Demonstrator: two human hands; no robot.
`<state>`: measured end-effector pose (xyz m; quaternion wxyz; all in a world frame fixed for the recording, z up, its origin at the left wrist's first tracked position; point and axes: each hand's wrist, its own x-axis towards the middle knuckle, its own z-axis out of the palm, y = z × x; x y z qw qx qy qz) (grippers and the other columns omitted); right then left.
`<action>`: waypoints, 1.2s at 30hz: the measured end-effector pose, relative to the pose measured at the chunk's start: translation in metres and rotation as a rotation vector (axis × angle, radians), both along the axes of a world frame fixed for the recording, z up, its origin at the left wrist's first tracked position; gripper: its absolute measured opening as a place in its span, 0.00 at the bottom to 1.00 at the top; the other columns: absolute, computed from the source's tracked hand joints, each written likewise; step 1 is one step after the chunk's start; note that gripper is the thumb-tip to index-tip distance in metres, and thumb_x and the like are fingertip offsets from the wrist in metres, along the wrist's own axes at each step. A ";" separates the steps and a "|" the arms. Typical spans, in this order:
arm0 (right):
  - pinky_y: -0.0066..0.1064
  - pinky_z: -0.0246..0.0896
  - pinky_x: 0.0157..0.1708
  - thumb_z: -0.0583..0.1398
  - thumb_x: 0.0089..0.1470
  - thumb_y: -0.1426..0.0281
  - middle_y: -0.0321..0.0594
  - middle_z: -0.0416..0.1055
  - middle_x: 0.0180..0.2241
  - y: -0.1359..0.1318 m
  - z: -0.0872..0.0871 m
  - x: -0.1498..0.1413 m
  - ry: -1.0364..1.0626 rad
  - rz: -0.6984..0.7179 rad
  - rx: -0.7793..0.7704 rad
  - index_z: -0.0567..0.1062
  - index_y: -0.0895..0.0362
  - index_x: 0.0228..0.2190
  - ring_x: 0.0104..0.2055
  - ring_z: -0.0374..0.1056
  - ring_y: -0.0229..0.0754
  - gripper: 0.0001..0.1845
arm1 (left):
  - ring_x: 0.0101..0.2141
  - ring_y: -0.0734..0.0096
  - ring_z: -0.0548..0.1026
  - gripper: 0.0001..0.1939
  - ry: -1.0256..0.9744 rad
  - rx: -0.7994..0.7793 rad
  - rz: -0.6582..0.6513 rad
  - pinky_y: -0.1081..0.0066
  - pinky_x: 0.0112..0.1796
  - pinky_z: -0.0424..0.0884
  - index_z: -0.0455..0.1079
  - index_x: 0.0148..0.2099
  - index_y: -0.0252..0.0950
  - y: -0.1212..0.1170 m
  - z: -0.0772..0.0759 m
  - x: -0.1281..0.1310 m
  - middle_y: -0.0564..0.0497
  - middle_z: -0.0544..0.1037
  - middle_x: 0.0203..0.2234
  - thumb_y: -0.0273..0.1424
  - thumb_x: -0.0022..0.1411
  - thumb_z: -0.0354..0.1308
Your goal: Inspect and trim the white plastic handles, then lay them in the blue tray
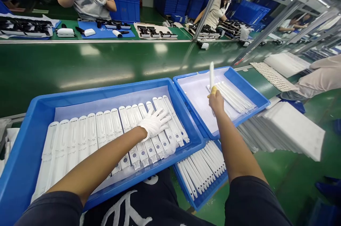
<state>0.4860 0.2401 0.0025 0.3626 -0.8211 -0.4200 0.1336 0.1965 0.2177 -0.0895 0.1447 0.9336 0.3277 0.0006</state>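
The head camera shows a large blue tray [106, 87] at lower left, holding white plastic strips [101, 130] laid side by side, their long axes running away from the person. The white-gloved left hand [154, 123] lies open and spread on the strips. Just right of that tray, the right hand [216, 101] grips one white strip [211, 77] narrowly, its long axis upright and its tip pointing up, above a smaller blue tray [241, 82].
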 end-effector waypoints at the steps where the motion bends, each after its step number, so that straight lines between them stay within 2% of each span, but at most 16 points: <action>1: 0.41 0.70 0.44 0.52 0.66 0.50 0.46 0.76 0.38 -0.002 -0.003 0.006 -0.036 -0.027 -0.077 0.75 0.59 0.46 0.44 0.74 0.50 0.26 | 0.70 0.44 0.53 0.26 0.002 -0.002 -0.003 0.36 0.65 0.48 0.59 0.71 0.48 0.001 0.001 0.002 0.47 0.58 0.71 0.44 0.75 0.45; 3: 0.46 0.68 0.51 0.58 0.65 0.57 0.48 0.76 0.45 -0.009 -0.010 0.013 -0.124 -0.071 -0.258 0.75 0.60 0.47 0.49 0.72 0.50 0.20 | 0.70 0.44 0.53 0.26 -0.003 0.000 -0.002 0.36 0.65 0.48 0.58 0.71 0.47 0.000 0.004 0.003 0.47 0.58 0.71 0.43 0.75 0.44; 7: 0.48 0.70 0.51 0.62 0.64 0.63 0.46 0.72 0.53 -0.021 -0.020 0.018 -0.250 -0.065 -0.515 0.73 0.58 0.51 0.51 0.72 0.48 0.18 | 0.70 0.46 0.51 0.29 -0.025 0.011 0.014 0.38 0.66 0.47 0.53 0.73 0.46 -0.006 0.006 -0.010 0.46 0.55 0.72 0.44 0.75 0.45; 10: 0.48 0.70 0.51 0.63 0.63 0.66 0.47 0.72 0.52 -0.024 -0.019 0.017 -0.337 -0.023 -0.594 0.74 0.59 0.51 0.51 0.72 0.48 0.17 | 0.71 0.46 0.49 0.30 -0.023 0.014 0.025 0.39 0.67 0.46 0.53 0.73 0.45 -0.015 0.006 -0.034 0.46 0.53 0.72 0.45 0.74 0.48; 12: 0.50 0.69 0.52 0.62 0.61 0.70 0.54 0.70 0.54 -0.023 -0.014 0.010 -0.417 0.008 -0.574 0.73 0.62 0.52 0.54 0.71 0.54 0.19 | 0.71 0.46 0.51 0.30 -0.011 0.008 0.025 0.40 0.67 0.49 0.55 0.72 0.45 -0.020 0.004 -0.051 0.46 0.54 0.72 0.45 0.73 0.49; 15: 0.50 0.65 0.55 0.54 0.64 0.74 0.64 0.63 0.60 -0.023 -0.003 -0.020 -0.558 0.088 -0.463 0.68 0.67 0.58 0.59 0.66 0.58 0.22 | 0.70 0.48 0.53 0.29 -0.005 0.002 0.020 0.42 0.67 0.51 0.58 0.71 0.44 -0.024 0.000 -0.066 0.46 0.57 0.71 0.44 0.73 0.50; 17: 0.44 0.64 0.57 0.48 0.68 0.73 0.59 0.63 0.61 -0.026 0.001 -0.052 -0.625 0.210 -0.411 0.66 0.63 0.61 0.59 0.66 0.52 0.23 | 0.70 0.50 0.53 0.29 -0.015 0.008 0.019 0.44 0.67 0.50 0.56 0.72 0.43 -0.025 -0.001 -0.069 0.45 0.56 0.71 0.44 0.73 0.50; 19: 0.34 0.65 0.55 0.50 0.68 0.70 0.48 0.69 0.58 -0.033 -0.002 -0.088 -0.649 0.391 -0.428 0.69 0.55 0.59 0.55 0.70 0.45 0.21 | 0.70 0.50 0.53 0.31 -0.024 0.012 0.017 0.44 0.67 0.50 0.54 0.73 0.41 -0.028 0.000 -0.071 0.44 0.55 0.72 0.44 0.73 0.49; 20: 0.32 0.67 0.52 0.53 0.67 0.70 0.45 0.73 0.54 -0.037 -0.006 -0.104 -0.656 0.474 -0.463 0.72 0.53 0.55 0.53 0.72 0.44 0.18 | 0.70 0.49 0.53 0.31 -0.029 0.014 0.015 0.43 0.67 0.50 0.53 0.73 0.41 -0.031 0.002 -0.074 0.43 0.55 0.72 0.44 0.73 0.49; 23: 0.32 0.69 0.43 0.58 0.63 0.74 0.48 0.78 0.45 -0.047 -0.020 -0.135 -0.675 0.608 -0.600 0.78 0.58 0.45 0.46 0.76 0.46 0.11 | 0.70 0.48 0.51 0.31 -0.036 0.020 0.032 0.42 0.67 0.50 0.52 0.73 0.45 -0.041 0.007 -0.097 0.46 0.55 0.72 0.47 0.73 0.48; 26: 0.37 0.71 0.44 0.59 0.64 0.73 0.48 0.77 0.45 -0.049 -0.029 -0.141 -0.699 0.624 -0.693 0.77 0.62 0.44 0.45 0.75 0.45 0.09 | 0.71 0.48 0.48 0.31 0.006 0.005 0.171 0.41 0.66 0.48 0.51 0.74 0.47 -0.050 0.009 -0.143 0.47 0.53 0.73 0.50 0.73 0.43; 29: 0.43 0.71 0.48 0.60 0.65 0.67 0.45 0.75 0.48 -0.043 -0.032 -0.135 -0.708 0.625 -0.719 0.75 0.61 0.48 0.47 0.74 0.45 0.13 | 0.72 0.44 0.42 0.34 0.108 -0.055 0.432 0.37 0.66 0.47 0.51 0.74 0.42 -0.055 0.006 -0.194 0.44 0.48 0.74 0.50 0.73 0.42; 31: 0.43 0.71 0.49 0.61 0.65 0.67 0.45 0.75 0.49 -0.038 -0.032 -0.132 -0.710 0.627 -0.721 0.74 0.60 0.49 0.49 0.73 0.45 0.13 | 0.72 0.40 0.40 0.37 0.176 -0.119 0.595 0.35 0.65 0.46 0.49 0.75 0.38 -0.055 0.004 -0.218 0.41 0.46 0.74 0.50 0.71 0.42; 33: 0.43 0.71 0.49 0.60 0.65 0.67 0.45 0.74 0.49 -0.034 -0.033 -0.133 -0.720 0.618 -0.723 0.74 0.60 0.49 0.49 0.73 0.45 0.14 | 0.72 0.38 0.40 0.38 0.214 -0.188 0.679 0.34 0.64 0.47 0.48 0.75 0.37 -0.055 0.004 -0.227 0.40 0.46 0.74 0.51 0.70 0.42; 36: 0.43 0.71 0.48 0.61 0.64 0.66 0.45 0.75 0.48 -0.030 -0.035 -0.136 -0.740 0.596 -0.725 0.74 0.61 0.48 0.47 0.73 0.45 0.14 | 0.71 0.36 0.39 0.39 0.252 -0.227 0.708 0.32 0.63 0.46 0.46 0.75 0.38 -0.052 0.007 -0.221 0.39 0.44 0.74 0.50 0.69 0.44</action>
